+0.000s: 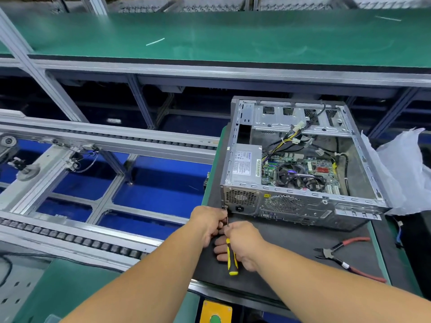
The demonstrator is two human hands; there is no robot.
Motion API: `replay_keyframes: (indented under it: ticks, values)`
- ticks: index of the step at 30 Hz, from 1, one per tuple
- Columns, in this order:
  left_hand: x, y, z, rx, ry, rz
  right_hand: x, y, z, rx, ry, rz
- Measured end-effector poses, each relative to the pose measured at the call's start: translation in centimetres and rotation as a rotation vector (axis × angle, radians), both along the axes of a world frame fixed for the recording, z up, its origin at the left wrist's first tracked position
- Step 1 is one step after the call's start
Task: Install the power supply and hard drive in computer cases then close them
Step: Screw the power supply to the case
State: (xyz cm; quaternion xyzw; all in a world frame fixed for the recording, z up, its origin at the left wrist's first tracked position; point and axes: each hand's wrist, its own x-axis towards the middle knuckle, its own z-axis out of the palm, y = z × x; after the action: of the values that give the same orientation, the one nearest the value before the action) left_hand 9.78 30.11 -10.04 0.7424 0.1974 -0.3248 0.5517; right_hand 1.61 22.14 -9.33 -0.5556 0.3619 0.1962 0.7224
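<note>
Right fingers [229, 233]: curled round the black-and-yellow handle of the screwdriver [231, 255], gripping near its top; right hand [242, 243] low over the mat.
Left fingers [218, 226]: pinched close on the thin metal shaft just under the tip, steadying it; left hand [207, 223] just beside the right one, the two touching.
Screw [225, 207]: small, at the lower left corner of the case's rear panel, met by the driver tip; too small to tell how far seated.
Power supply [245, 165]: grey box already inside the computer case [300, 159], in the rear left corner, fan grille facing the hands.
Case: lying on its side, lid off, motherboard and loose cables showing; no hard drive made out in the drive cage at the far end.
Step, as judged: fastening the power supply from behind.
Doing it well: shaft in line with the screw, steady inward push while turning, guiding pinch loose enough to let the shaft spin, stopping once snug to spare the thread.
Risk: tip slipping off and scratching the panel.
Pliers [345, 257]: red-handled, on the dark mat [291, 248], well right of the hands.
Tabletop [382, 259]: green edging round the mat.
</note>
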Motion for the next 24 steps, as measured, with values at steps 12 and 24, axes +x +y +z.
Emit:
replay_keyframes:
  ticks: [12,24]
  values:
    - [-5.1,4.5,1.2,0.072,-0.231,0.052,0.0,1.2,0.1,0.142,0.007,-0.200]
    - [-10.1,8.0,1.2,0.033,0.166,-0.273,0.2,1.6,-0.3,0.339,-0.028,-0.311]
